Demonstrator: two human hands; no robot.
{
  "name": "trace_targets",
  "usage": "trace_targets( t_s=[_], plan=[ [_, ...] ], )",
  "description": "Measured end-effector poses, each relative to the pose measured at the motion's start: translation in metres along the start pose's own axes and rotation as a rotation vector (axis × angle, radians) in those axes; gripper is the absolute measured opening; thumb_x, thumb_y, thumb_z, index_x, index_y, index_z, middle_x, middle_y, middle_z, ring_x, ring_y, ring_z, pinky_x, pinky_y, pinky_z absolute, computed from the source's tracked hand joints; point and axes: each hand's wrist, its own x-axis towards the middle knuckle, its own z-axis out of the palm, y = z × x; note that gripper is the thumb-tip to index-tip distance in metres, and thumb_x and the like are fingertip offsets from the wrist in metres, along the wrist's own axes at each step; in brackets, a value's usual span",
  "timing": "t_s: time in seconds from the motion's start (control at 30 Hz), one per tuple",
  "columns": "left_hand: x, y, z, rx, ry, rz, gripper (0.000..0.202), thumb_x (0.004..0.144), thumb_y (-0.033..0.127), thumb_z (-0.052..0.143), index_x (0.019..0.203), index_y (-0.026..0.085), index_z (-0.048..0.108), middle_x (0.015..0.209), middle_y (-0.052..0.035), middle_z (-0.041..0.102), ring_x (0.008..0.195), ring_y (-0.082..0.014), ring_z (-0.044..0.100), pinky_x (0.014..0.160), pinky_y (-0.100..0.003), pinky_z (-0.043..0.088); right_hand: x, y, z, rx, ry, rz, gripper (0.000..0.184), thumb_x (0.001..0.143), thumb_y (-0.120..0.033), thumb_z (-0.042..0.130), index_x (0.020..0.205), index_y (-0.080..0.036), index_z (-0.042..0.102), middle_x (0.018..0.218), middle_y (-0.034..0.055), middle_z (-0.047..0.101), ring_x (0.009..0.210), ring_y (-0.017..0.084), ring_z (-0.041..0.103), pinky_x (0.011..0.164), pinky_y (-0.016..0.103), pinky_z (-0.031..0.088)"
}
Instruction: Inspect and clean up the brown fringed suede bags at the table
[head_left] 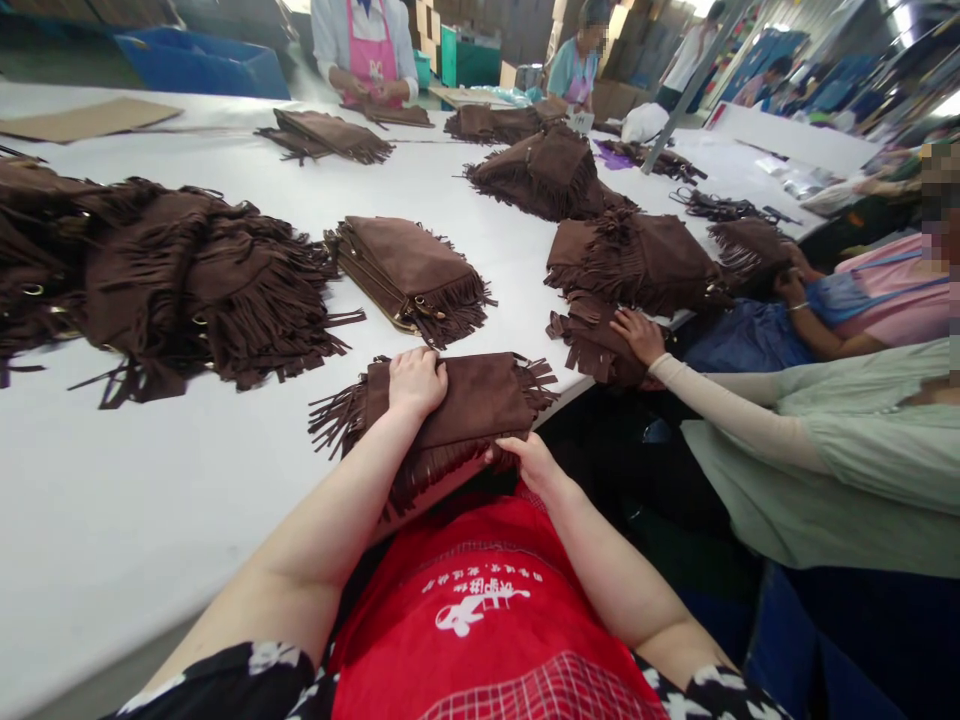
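Observation:
A brown fringed bag (480, 395) lies flat at the table's front edge, close to my red apron. My left hand (417, 382) presses on its upper left part, fingers curled over the far edge. At the near right edge, my right hand (531, 460) pinches the bag's border between thumb and fingers. Fringe spreads from both short sides and hangs along the near side. Just beyond is another brown bag (409, 270) with a zipper and metal clasp. The undersides of my left fingers are hidden.
A large heap of fringed bags (172, 270) covers the left. To the right, a co-worker's hand (637, 338) rests on another bag (600, 335). More bags (540, 170) lie farther back. A metal pole (690, 85) rises at the far right. Other people stand around the white table (120, 480).

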Motion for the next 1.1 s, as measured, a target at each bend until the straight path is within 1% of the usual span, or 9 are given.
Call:
trace_targets(
  t_s=[0.1, 0.2, 0.43, 0.5, 0.6, 0.67, 0.83, 0.97, 1.1],
  plan=[
    [0.000, 0.000, 0.000, -0.012, -0.009, -0.003, 0.031, 0.091, 0.034, 0.041, 0.105, 0.020, 0.064, 0.120, -0.0113, 0.062, 0.112, -0.0284, 0.053, 0.099, -0.044, 0.034, 0.005, 0.003, 0.002, -0.092, 0.092, 0.026, 0.013, 0.064, -0.026, 0.069, 0.065, -0.013, 0.069, 0.055, 0.0046, 0.070, 0.050, 0.017, 0.064, 0.053, 0.026, 0.054],
    [0.000, -0.001, 0.000, -0.014, -0.011, -0.002, 0.030, 0.091, 0.034, 0.041, 0.106, 0.020, 0.063, 0.120, -0.0106, 0.062, 0.113, -0.0283, 0.052, 0.099, -0.043, 0.033, 0.008, 0.015, -0.004, -0.275, 0.102, 0.150, 0.010, 0.063, -0.022, 0.066, 0.067, -0.014, 0.069, 0.050, 0.0036, 0.067, 0.046, 0.016, 0.063, 0.046, 0.023, 0.050],
    [0.000, -0.001, 0.000, -0.019, 0.001, 0.012, 0.030, 0.090, 0.033, 0.041, 0.103, 0.020, 0.064, 0.115, -0.0110, 0.064, 0.109, -0.0287, 0.054, 0.097, -0.044, 0.034, -0.010, 0.056, -0.035, -0.440, 0.039, 0.344, 0.008, 0.063, -0.022, 0.066, 0.058, -0.016, 0.068, 0.046, 0.0026, 0.066, 0.045, 0.015, 0.062, 0.053, 0.025, 0.052],
    [0.000, 0.000, 0.000, -0.025, 0.005, 0.010, 0.029, 0.090, 0.033, 0.041, 0.102, 0.019, 0.064, 0.114, -0.0113, 0.064, 0.109, -0.0289, 0.054, 0.097, -0.044, 0.034, -0.012, 0.053, -0.042, -0.406, 0.096, 0.298, 0.008, 0.061, -0.025, 0.070, 0.062, -0.017, 0.068, 0.051, 0.0024, 0.068, 0.049, 0.016, 0.063, 0.057, 0.027, 0.053],
    [0.000, 0.001, 0.000, -0.032, 0.001, -0.002, 0.030, 0.089, 0.033, 0.041, 0.102, 0.020, 0.064, 0.114, -0.0120, 0.063, 0.109, -0.0294, 0.053, 0.097, -0.045, 0.034, -0.009, 0.036, -0.041, -0.247, 0.196, 0.006, 0.021, 0.058, -0.027, 0.075, 0.076, -0.019, 0.069, 0.074, 0.0041, 0.075, 0.073, 0.020, 0.069, 0.075, 0.032, 0.054],
    [0.000, 0.001, 0.000, -0.038, -0.006, -0.008, 0.030, 0.089, 0.033, 0.041, 0.103, 0.020, 0.064, 0.117, -0.0124, 0.062, 0.111, -0.0298, 0.052, 0.098, -0.045, 0.033, -0.006, 0.025, -0.033, -0.163, 0.190, -0.137, 0.027, 0.058, -0.029, 0.078, 0.082, -0.021, 0.069, 0.087, 0.0046, 0.075, 0.087, 0.022, 0.069, 0.082, 0.034, 0.052],
    [0.000, 0.000, -0.001, -0.020, -0.013, -0.001, 0.031, 0.090, 0.034, 0.040, 0.104, 0.020, 0.064, 0.115, -0.0115, 0.063, 0.110, -0.0291, 0.053, 0.098, -0.045, 0.034, -0.001, 0.016, -0.009, -0.061, 0.145, -0.020, 0.023, 0.062, -0.035, 0.078, 0.060, -0.018, 0.062, 0.063, 0.0019, 0.069, 0.063, 0.018, 0.064, 0.064, 0.029, 0.051],
    [0.000, 0.001, -0.003, -0.025, -0.022, -0.003, 0.032, 0.090, 0.034, 0.040, 0.106, 0.020, 0.064, 0.119, -0.0113, 0.062, 0.113, -0.0287, 0.052, 0.100, -0.044, 0.033, 0.003, 0.018, -0.001, -0.044, 0.111, -0.005, 0.020, 0.062, -0.033, 0.076, 0.067, -0.015, 0.069, 0.068, 0.0046, 0.072, 0.062, 0.018, 0.065, 0.062, 0.029, 0.051],
    [-0.001, 0.001, -0.002, -0.022, -0.027, -0.014, 0.033, 0.090, 0.035, 0.040, 0.108, 0.021, 0.064, 0.120, -0.0113, 0.062, 0.114, -0.0289, 0.052, 0.100, -0.044, 0.033, 0.007, 0.020, -0.001, -0.193, 0.153, 0.020, 0.015, 0.062, -0.030, 0.069, 0.062, -0.015, 0.069, 0.057, 0.0039, 0.068, 0.051, 0.017, 0.061, 0.053, 0.027, 0.049]
  ],
)
